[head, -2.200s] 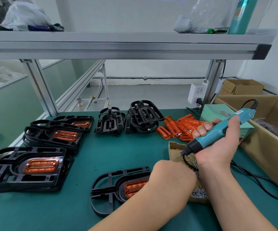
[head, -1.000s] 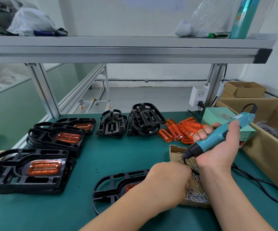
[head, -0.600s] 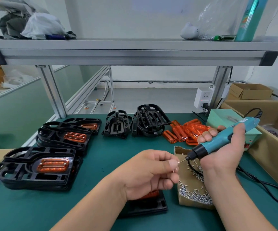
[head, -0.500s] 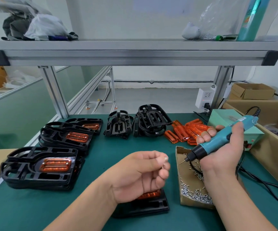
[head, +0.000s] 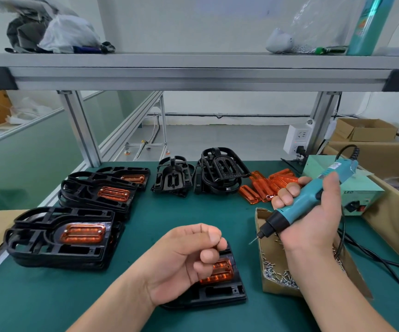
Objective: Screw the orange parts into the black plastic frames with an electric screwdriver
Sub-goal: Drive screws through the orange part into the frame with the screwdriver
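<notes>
your left hand (head: pixel 179 257) has come off the box (head: pixel 262 219), pinched, likely on a screw i can't see; right hand (head: pixel 313 224) grips the driver (head: pixel 301 203).

left hand (head: pixel 184 257) | out of screw box (head: pixel 269 254) | now raised over black frame (head: pixel 220 293), fingers curled

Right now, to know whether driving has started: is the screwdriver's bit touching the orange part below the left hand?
Apart. Head view: the screwdriver bit hangs beside the screw box, green mat showing between it and the orange part.
</notes>
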The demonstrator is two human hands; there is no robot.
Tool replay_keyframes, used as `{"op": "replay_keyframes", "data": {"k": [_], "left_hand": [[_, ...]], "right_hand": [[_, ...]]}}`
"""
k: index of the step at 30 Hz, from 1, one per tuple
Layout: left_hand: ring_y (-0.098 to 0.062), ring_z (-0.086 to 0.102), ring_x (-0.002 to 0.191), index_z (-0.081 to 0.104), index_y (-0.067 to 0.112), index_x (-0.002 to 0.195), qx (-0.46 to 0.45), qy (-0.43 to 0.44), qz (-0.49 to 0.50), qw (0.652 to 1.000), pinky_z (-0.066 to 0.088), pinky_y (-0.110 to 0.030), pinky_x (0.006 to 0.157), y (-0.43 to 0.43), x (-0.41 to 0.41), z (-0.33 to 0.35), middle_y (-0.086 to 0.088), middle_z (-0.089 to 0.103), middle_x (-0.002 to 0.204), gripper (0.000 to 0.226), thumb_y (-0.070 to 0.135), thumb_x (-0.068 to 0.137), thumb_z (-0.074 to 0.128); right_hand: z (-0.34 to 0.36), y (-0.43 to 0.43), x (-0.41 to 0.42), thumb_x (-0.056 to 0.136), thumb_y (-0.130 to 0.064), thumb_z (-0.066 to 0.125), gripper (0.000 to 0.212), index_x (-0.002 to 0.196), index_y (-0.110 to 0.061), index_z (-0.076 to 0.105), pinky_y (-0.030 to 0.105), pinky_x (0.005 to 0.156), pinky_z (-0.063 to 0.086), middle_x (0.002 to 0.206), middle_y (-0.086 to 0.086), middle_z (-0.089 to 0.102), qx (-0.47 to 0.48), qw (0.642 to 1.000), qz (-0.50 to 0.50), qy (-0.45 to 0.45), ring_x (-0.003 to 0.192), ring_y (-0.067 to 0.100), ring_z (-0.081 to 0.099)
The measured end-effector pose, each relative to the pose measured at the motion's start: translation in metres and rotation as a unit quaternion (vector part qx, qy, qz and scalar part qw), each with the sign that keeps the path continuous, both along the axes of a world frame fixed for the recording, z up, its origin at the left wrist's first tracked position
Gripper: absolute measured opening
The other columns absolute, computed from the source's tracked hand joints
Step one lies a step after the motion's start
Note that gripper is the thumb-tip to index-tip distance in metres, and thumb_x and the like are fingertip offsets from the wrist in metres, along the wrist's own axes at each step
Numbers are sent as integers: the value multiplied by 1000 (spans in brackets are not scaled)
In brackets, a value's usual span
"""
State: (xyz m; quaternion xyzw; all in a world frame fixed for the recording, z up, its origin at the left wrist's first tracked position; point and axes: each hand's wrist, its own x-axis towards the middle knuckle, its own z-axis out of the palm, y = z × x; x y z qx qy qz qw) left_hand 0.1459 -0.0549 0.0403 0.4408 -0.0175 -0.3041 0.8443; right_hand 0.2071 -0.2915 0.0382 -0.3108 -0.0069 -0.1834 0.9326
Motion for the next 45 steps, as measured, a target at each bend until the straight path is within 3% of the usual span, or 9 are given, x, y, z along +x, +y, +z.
{"op": "replay_keyframes", "data": {"k": [6,11,18,26,45], "left_hand": [[-12,54,60,75,5,98,125,-75,32,989,41,-18,46,-8,-5,-3,-15,68,90,7,1,93,71],[-16,60,64,79,7,99,169,-100,30,980,46,-21,48,-12,-7,-8,-16,72,91,9,2,92,76],[-17,64,67,81,13,94,185,-112,25,976,48,-22,51,-18,-11,-10,-16,75,94,11,11,84,77],[-19,67,68,80,11,94,181,-108,27,977,51,-22,53,-17,-13,-8,-18,75,94,15,-1,95,72],[-24,71,71,75,1,101,194,-112,52,973,57,-25,60,-17,-12,-10,-19,74,90,9,-3,93,74]], "right_hand": [[3,12,-8,102,-60,57,46,88,-17,60,27,57,42,75,1,47,10,999,28,-17,60,15,45],[7,19,-14,105,-59,51,47,90,-16,58,27,57,40,76,2,46,25,998,39,-40,61,15,44],[9,26,-20,105,-61,50,49,91,-15,58,26,56,41,75,1,46,27,997,57,-51,59,14,44],[8,29,-22,105,-62,50,49,91,-16,58,27,56,42,74,1,47,19,997,61,-49,59,14,44],[7,32,-22,102,-64,55,48,91,-17,58,27,56,42,76,2,47,19,998,55,-33,60,15,44]]}}
